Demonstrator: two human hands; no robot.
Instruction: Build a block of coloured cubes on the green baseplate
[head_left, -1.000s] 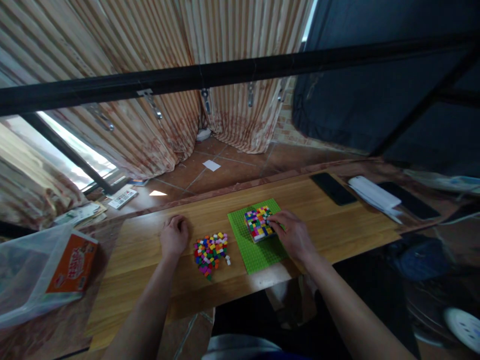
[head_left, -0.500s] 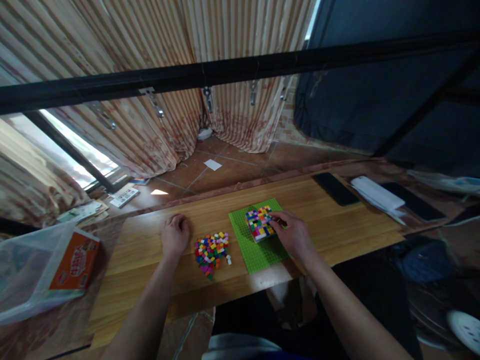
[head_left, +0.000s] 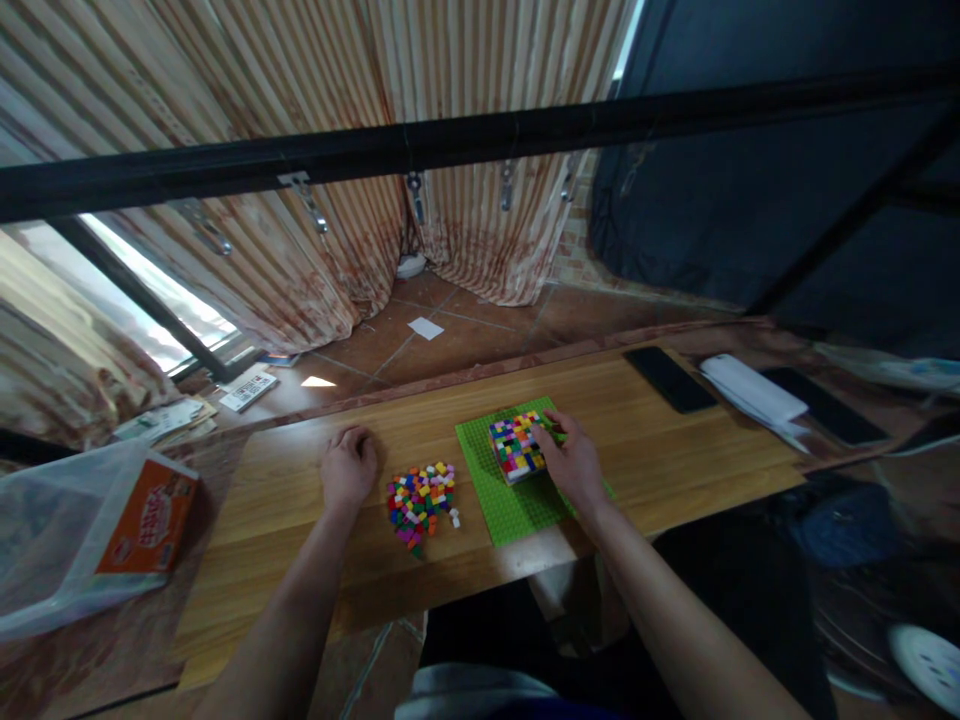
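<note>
My right hand [head_left: 576, 462] is at the right side of a square build of small multicoloured bricks [head_left: 517, 446]. Its thumb and fingers are apart, close over the build's right edge, and no brick shows between them. The build stands on a green studded baseplate [head_left: 517, 522]. My left hand [head_left: 349, 468] rests on the wooden tabletop, fingers loosely bent and thumb apart, with nothing visible in it. Between that hand and the baseplate lies a heap of loose coloured bricks [head_left: 421, 502], with white bricks [head_left: 454, 518] at its right edge.
A dark phone [head_left: 670, 379] lies at the tabletop's far right, beside a white object [head_left: 754, 392] and another dark slab [head_left: 823, 405]. A clear plastic bin [head_left: 67, 540] with an orange label stands left of the table [head_left: 270, 560]. A black bar [head_left: 450, 140] crosses beyond.
My right hand's thumb and fingers have spread from a pinch at the build's right edge. The left hand stays in place.
</note>
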